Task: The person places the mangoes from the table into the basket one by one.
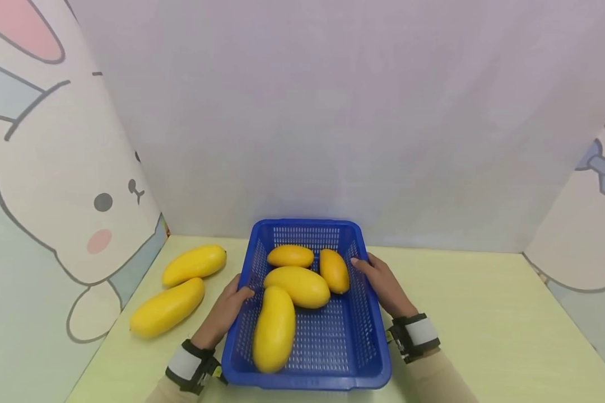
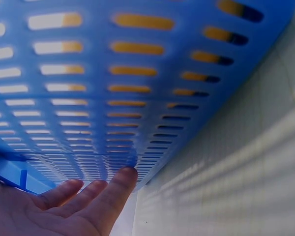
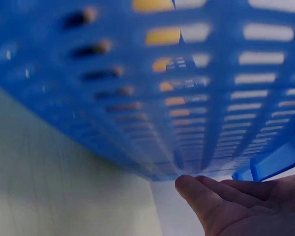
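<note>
A blue perforated plastic basket [image 1: 307,382] stands between my two hands. My left hand [image 1: 226,308] grips its left rim, thumb over the edge and fingers along the outer wall. On the opposite side, my right hand [image 1: 387,286] holds the right rim in the same way. Inside lie several mango-like fruits: a large yellow one [image 1: 274,330] at the front left, another large yellow one [image 1: 297,286] behind it, and smaller orange-yellow ones [image 1: 290,256] at the back. Both wrist views show fingers [image 2: 119,184] under the rim beside the slotted wall.
Two more large yellow fruits, one farther back [image 1: 194,265] and one nearer [image 1: 167,308], lie on the pale green tabletop [image 1: 484,319] left of the basket. A plain pale backdrop [image 1: 343,123] rises behind the table. Side panels with cartoon animals [image 1: 55,235] flank it.
</note>
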The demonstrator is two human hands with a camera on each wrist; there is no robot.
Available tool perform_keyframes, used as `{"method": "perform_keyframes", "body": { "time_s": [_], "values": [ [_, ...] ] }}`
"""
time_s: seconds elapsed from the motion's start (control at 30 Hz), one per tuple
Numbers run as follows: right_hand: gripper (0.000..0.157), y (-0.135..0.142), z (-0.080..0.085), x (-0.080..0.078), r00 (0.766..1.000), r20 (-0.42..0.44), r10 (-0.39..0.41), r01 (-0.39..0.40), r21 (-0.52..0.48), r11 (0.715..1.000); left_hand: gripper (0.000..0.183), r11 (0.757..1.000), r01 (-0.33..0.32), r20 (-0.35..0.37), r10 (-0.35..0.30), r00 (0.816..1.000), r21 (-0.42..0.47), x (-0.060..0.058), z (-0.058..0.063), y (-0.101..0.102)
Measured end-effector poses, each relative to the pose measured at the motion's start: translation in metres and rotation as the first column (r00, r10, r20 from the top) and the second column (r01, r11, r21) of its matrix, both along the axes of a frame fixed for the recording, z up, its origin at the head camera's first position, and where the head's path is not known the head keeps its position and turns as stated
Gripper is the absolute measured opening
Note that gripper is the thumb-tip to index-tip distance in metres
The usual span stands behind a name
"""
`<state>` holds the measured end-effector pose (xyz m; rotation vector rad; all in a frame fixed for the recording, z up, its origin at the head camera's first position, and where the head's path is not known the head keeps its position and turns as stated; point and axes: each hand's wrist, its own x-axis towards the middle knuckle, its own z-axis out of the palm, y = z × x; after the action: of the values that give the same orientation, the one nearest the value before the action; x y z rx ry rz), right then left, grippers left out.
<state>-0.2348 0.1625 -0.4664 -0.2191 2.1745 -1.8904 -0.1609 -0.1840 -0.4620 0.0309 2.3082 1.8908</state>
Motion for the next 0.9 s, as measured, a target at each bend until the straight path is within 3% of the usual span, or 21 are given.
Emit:
{"method": "perform_keyframes", "body": {
  "time_s": [0.2,0.57,0.9],
  "values": [
    [0.065,-0.0053,0.0038,-0.0015,0.996,0.083,0.021,-0.012,-0.111,0.994,0.056,1.000,-0.010,-0.002,0.010,1.000,-0.012,-0.0025,0.0021,-0.0007],
    [0.057,-0.0052,-0.0001,0.0022,0.995,0.067,-0.075,0.079,-0.062,0.995,0.054,1.000,0.013,0.008,-0.013,1.000,0.013,-0.0056,0.0033,0.0012],
    [0.056,-0.0075,-0.0014,0.0043,0.995,0.058,-0.083,0.086,-0.054,0.995,0.057,0.998,0.042,0.050,-0.044,0.998,0.042,-0.0022,0.0026,-0.0046]
  ]
}}
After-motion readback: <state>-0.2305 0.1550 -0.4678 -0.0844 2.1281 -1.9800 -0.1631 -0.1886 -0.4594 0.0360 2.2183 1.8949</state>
